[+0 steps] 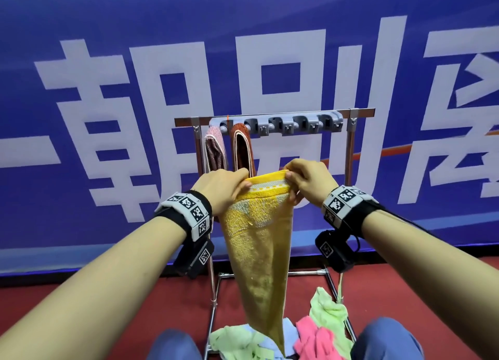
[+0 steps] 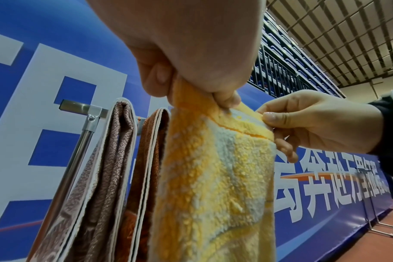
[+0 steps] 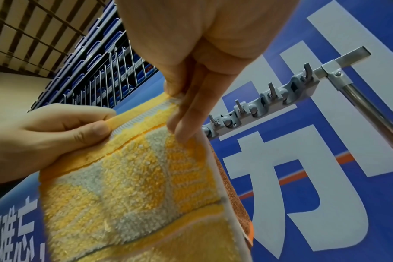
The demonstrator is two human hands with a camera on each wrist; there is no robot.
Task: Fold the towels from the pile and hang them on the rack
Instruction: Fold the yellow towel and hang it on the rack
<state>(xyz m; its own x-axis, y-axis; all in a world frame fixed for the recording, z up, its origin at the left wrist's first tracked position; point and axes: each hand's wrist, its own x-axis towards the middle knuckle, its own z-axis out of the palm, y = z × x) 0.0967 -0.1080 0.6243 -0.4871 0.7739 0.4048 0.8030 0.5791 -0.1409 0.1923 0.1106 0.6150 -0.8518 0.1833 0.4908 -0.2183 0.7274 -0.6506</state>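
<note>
Head view shows the left hand and the right hand each pinching an upper corner of a yellow towel, thumb on the near face and fingers curled behind the hem. The cloth hangs straight down from the fingertips, narrowed into a long strip that looks already folded lengthwise, its tip dangling just above the pile of green, pink and blue towels on the red floor.

Beyond the fingers stands the rack. Two folded towels already hang from the leftmost clips of its grey clip bar: a pink towel and, just right of it, a rust-brown towel. The clips to the right of the fingers carry nothing.

So, as I judge it, two towels are done and the yellow one is third, in hand and near the bar but not yet hung. It probably goes to the next free clip beside the rust-brown one. Several crumpled towels below the hands are left to fold.
</note>
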